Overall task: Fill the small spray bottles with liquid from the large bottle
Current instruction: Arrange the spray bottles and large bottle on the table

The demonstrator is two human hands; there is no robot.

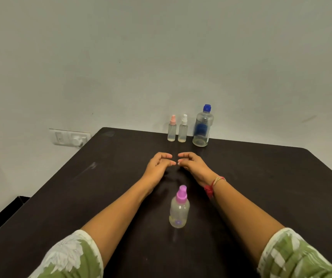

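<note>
Nearest me on the table (261, 177) stands the purple-capped spray bottle (179, 209), capped, a little liquid at its bottom. Beyond it my left hand (159, 163) and right hand (191, 163) rest loosely curled, holding nothing. Further beyond: 2 more spray bottles (172, 128), nearly empty, beside 1 large bottle (202, 126), capped. I judge filling of all 3 remains
</note>
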